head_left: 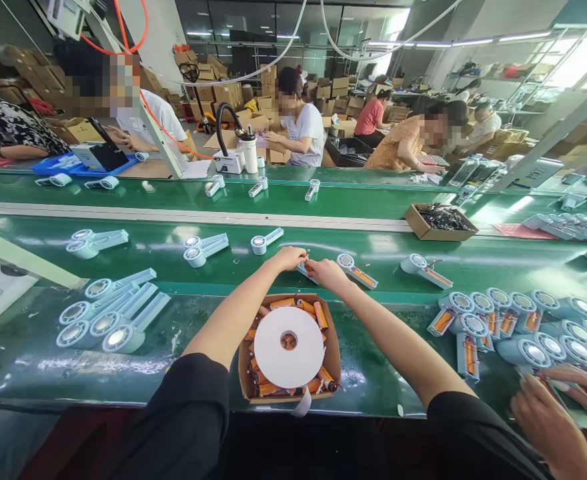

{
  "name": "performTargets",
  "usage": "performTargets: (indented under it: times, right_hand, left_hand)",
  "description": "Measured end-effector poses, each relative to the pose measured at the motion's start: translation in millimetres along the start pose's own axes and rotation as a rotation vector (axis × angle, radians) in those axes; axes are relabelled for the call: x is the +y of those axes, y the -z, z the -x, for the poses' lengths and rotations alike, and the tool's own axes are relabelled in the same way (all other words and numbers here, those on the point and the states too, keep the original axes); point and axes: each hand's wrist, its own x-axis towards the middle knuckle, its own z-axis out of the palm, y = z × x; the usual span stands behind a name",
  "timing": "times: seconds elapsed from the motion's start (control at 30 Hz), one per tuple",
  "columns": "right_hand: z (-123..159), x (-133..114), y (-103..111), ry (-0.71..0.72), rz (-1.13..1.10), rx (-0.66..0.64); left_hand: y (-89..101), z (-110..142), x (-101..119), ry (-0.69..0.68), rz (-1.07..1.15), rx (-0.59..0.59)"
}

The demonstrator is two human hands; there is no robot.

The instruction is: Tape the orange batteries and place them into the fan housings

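Fingers [301, 253] of the left hand [287, 259] and right hand [326, 272] are curled in and meeting at the tips right over a light-blue unit [307, 273], but honestly I can't tell if they're pinching anything, it's too small and half hidden. That unit is on the green bench [373, 390], just past the far edge of a cardboard box [243, 367], partly covered by the hands. The box is stuffed with orange cells [320, 315], and a big white roll [271, 333] lies flat on top, so you mostly see cells around its rim, with a loose strip [302, 404] hanging over the front. Box sits right up at the bench's near edge. Farther back there's a small carton [431, 230] full of black parts [443, 217], plus a blue tray [48, 167] over on the far left. Elbow room's decent: green surface shows either side of the box, out to the stacked units [123, 339] on the left and the bigger cluster [473, 325] on the right, where a co-worker's hands [548, 427] crowd the near corner.
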Motion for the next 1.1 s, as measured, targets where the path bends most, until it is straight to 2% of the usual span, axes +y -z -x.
performTargets:
  times: [0.23,0.33,0.4,0.47,0.53,0.6,0.63,0.67,0.7,0.77,0.83,0.9,0.97,1.03,1.1]
  right_hand:
    - [-6.9,-13.9,5.9,-0.017,0.062,-0.099]
    - [-2.9,-11.0,19.2,-0.023,-0.003,-0.057]
    - [16.2,-2.0,25.6,-0.041,-0.068,0.016]
    - [52.8,10.9,21.6,-0.076,-0.119,0.099]
    - [102.5,24.1,3.7,-0.127,-0.236,0.189]
    - [155.1,33.8,-23.2,-0.196,-0.644,0.319]
    - [178.7,36.3,-36.6,-0.219,-0.795,0.294]
    - [198.6,36.9,-47.9,-0.235,-0.897,0.266]
    - [214.0,35.4,-55.9,-0.249,-0.965,0.241]
    - [229.9,26.6,-60.5,-0.264,-1.018,0.236]
    - [228.8,11.9,-52.1,-0.26,-1.041,0.301]
    - [219.3,-6.5,-37.8,-0.229,-1.079,0.384]
    - [211.0,-27.5,-24.8,-0.176,-1.137,0.393]
    - [209.2,-50.5,-17.5,-0.076,-1.183,0.276]
    - [213.3,-74.4,-16.9,0.084,-1.193,0.076]
  left_hand:
    - [2.3,7.4,18.1,0.052,0.053,0.04]
    - [15.2,13.2,30.4,0.092,0.037,0.067]
    - [26.6,26.1,41.0,0.119,0.014,0.104]
    - [34.2,53.7,51.8,0.116,-0.011,0.156]
    - [31.7,97.7,59.7,0.051,-0.019,0.18]
    - [16.2,151.1,61.9,-0.085,-0.009,0.109]
    - [4.8,177.4,60.8,-0.17,-0.006,0.029]
    - [-7.7,201.3,58.5,-0.269,-0.033,-0.038]
    - [-19.9,221.4,55.6,-0.313,-0.051,-0.05]
    - [-39.1,248.7,49.8,-0.337,-0.077,-0.036]
    - [-47.8,261.6,46.7,-0.31,-0.085,0.011]
    - [-47.2,269.0,47.1,-0.301,-0.079,0.08]
    - [-42.7,279.0,49.5,-0.307,-0.059,0.219]
    - [-39.5,293.4,50.6,-0.303,-0.051,0.437]
    - [-40.2,308.8,47.3,-0.267,-0.071,0.66]
